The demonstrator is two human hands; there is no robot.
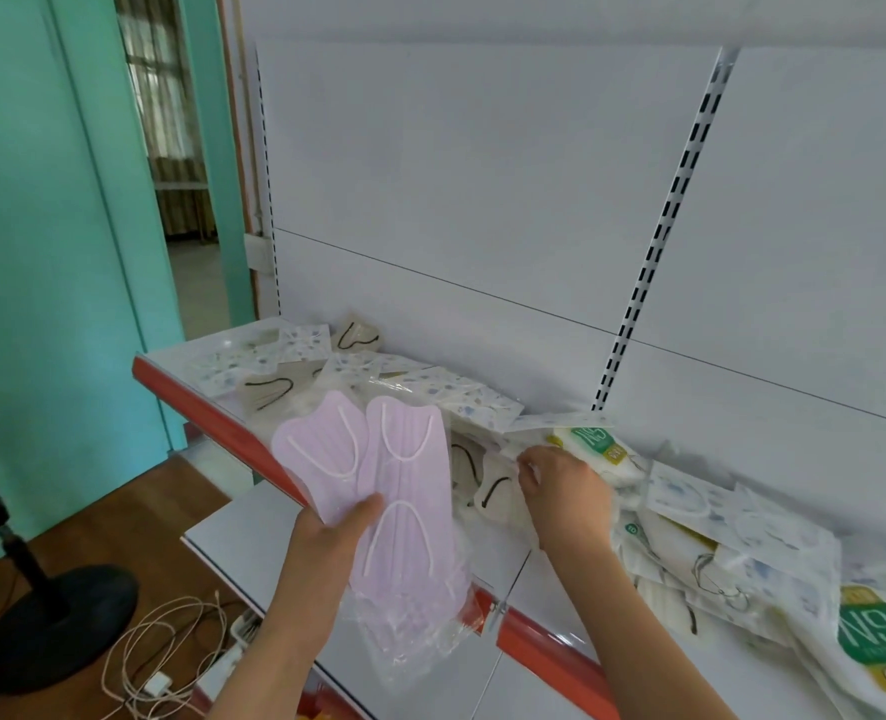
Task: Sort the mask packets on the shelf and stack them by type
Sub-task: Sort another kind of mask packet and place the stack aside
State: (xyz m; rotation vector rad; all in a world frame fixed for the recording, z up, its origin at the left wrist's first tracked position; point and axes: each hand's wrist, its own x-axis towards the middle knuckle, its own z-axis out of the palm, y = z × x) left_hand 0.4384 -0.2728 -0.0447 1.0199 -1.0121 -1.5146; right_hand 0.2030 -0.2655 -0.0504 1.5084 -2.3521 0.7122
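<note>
While the left hand (326, 543) grips pink mask packets (404, 511) over the shelf's (560, 605) front edge, right-hand fingers (529, 472) pinch a beige packet (495, 493)

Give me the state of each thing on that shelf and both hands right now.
Left hand: grips the pink mask packets, lifted off the shelf.
Pink mask packets: fanned out, in clear wrappers.
Right hand: fingers curled, pinching a packet in the pile.
Beige mask packets: loose, unsorted.
Patterned mask packets: scattered, overlapping.
N95 packets: heaped at the right.
Shelf: cluttered.
</note>
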